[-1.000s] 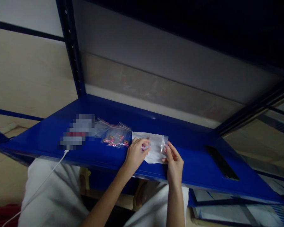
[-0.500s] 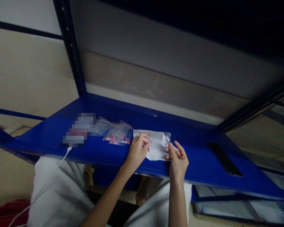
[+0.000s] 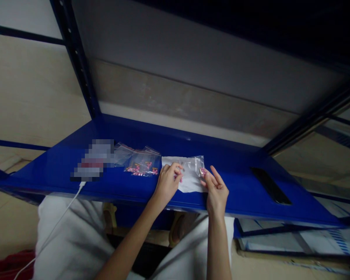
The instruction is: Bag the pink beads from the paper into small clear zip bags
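Note:
A sheet of white paper [image 3: 189, 187] lies on the blue shelf between my two hands. My left hand [image 3: 167, 182] rests over its left side, fingers curled into a pinch. Small pink pieces [image 3: 181, 179] show by those fingertips; what is pinched is partly hidden. My right hand [image 3: 217, 192] has thumb and index closed on the lower corner of a clear plastic bag [image 3: 197, 163], its other fingers stretched out. Small pink-and-gold pieces [image 3: 202, 171] show inside that corner. Left of the paper, several clear zip bags [image 3: 151, 157] overlap, some holding similar pieces.
The blue shelf [image 3: 140, 190] has a wall behind it and uprights at both sides. A dark phone-like slab [image 3: 270, 186] lies at right. At left sits a pixelated object [image 3: 95, 159] with a white cable [image 3: 67, 210] hanging off the front edge.
The view has shifted slightly. My right hand has turned a little, and the bag corner with the pink pieces shows more clearly. My left hand stays over the paper.

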Tool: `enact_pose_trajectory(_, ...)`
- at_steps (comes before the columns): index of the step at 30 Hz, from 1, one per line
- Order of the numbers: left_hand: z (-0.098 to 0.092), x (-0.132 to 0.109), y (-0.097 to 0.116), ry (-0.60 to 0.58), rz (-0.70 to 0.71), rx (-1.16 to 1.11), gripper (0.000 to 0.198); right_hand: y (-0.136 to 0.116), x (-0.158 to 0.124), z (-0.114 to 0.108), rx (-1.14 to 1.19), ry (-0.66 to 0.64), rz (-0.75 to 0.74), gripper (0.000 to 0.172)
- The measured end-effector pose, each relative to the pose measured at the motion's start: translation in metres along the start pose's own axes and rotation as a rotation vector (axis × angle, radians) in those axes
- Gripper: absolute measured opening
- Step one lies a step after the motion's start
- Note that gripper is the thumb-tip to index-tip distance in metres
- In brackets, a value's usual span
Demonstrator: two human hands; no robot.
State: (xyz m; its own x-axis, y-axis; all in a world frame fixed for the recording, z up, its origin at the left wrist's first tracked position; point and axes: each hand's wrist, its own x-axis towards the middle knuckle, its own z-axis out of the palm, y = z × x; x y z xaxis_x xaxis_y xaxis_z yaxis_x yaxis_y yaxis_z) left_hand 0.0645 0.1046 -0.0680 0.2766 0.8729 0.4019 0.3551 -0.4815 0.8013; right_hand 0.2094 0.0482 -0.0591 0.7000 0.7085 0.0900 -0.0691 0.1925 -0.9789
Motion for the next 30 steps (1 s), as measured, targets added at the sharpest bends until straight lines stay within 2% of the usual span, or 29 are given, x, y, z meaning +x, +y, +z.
enact_pose_trajectory(16, -0.0014, 0.0004, 0.0016, -0.007, -0.053, 0.036, 0.016, 0.0021, 0.0023, 0.0008, -0.005, 0.135, -0.075, 0.061)
enact_pose_trajectory(23, 0.0008, 0.0017, 0.001, -0.023, -0.05, 0.014, 0.011, -0.0003, 0.0034, 0.0018, -0.052, 0.029, -0.039, 0.058)
enact_pose_trajectory(30, -0.0012, 0.0021, 0.0033, -0.032, -0.046, 0.005, 0.011, -0.0011, 0.0022, 0.0044, -0.127, -0.014, -0.024, 0.055)
